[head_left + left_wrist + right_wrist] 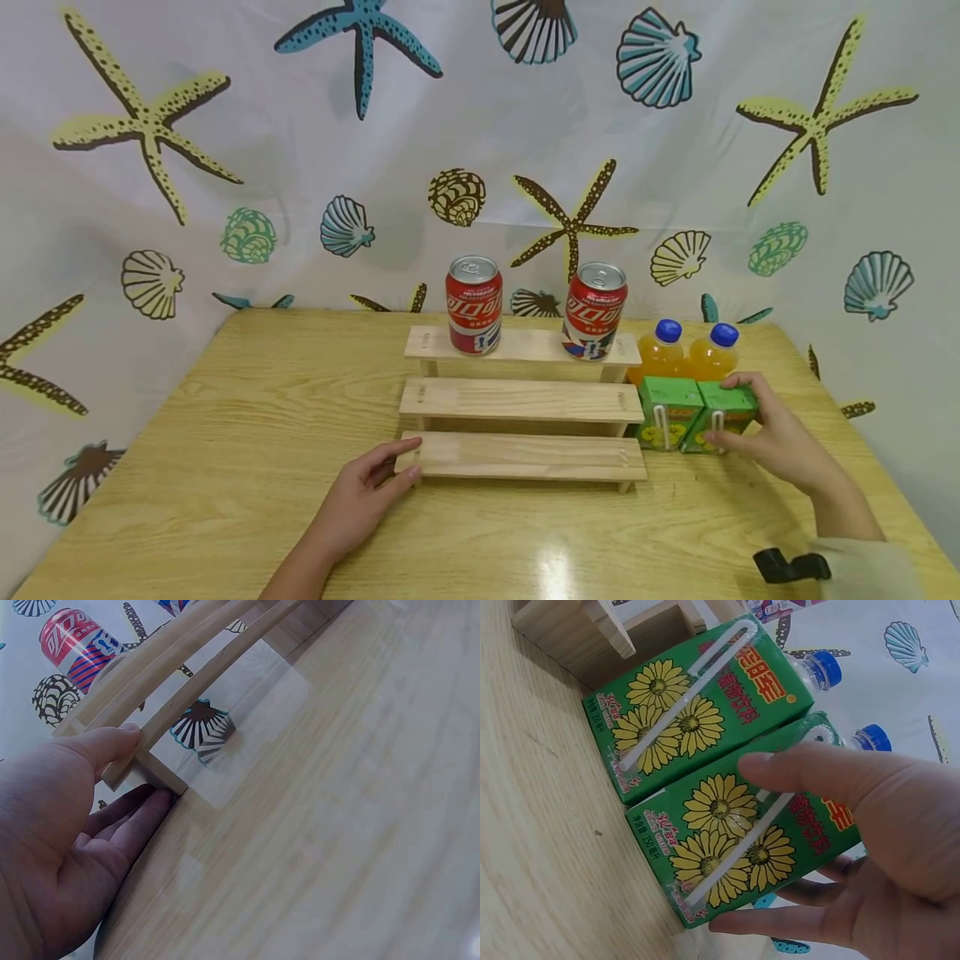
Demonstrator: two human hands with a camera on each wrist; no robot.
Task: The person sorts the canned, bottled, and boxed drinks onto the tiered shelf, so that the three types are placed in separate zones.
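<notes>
A three-step wooden rack [521,457] stands on the table. My left hand [358,502] holds the left end of its lowest step. In the left wrist view the thumb [112,744] lies against the step's end, with the other fingers lower down by the leg. To the rack's right, two green drink cartons [682,712] with straws stand upright side by side. My right hand [787,442] grips the right-hand carton [727,832], thumb across its front and fingers round its far side. Two cola cans [474,304] stand apart on the top step.
Behind the cartons stand two orange drink bottles [711,354] with blue caps, partly hidden. A white cloth [300,150] printed with starfish and shells hangs behind the wooden table [225,467].
</notes>
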